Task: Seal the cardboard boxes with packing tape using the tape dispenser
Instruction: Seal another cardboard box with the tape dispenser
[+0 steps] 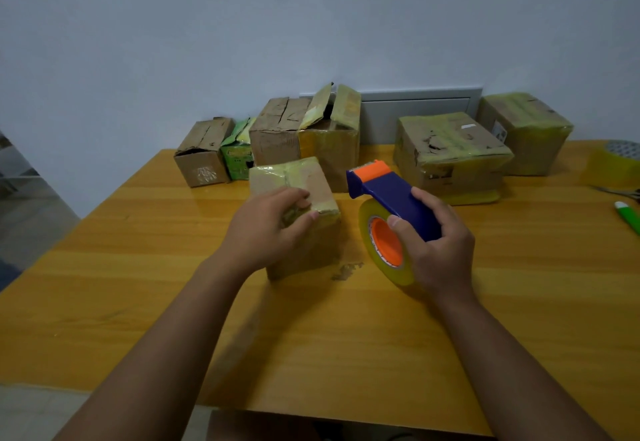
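While the left hand (266,226) is clasped over the near top edge of a small taped box (294,212) at mid-table (138,267), the blue dispenser (391,198) is gripped by the right hand (440,250), just beside the box. Further boxes (450,153) are lined along the wall.

Dim, even indoor light w/ bluish cast. Soft sheen on table (519,250) near far edge, faint shadows under arms. Wide-angle bending at edges; overall slightly soft.
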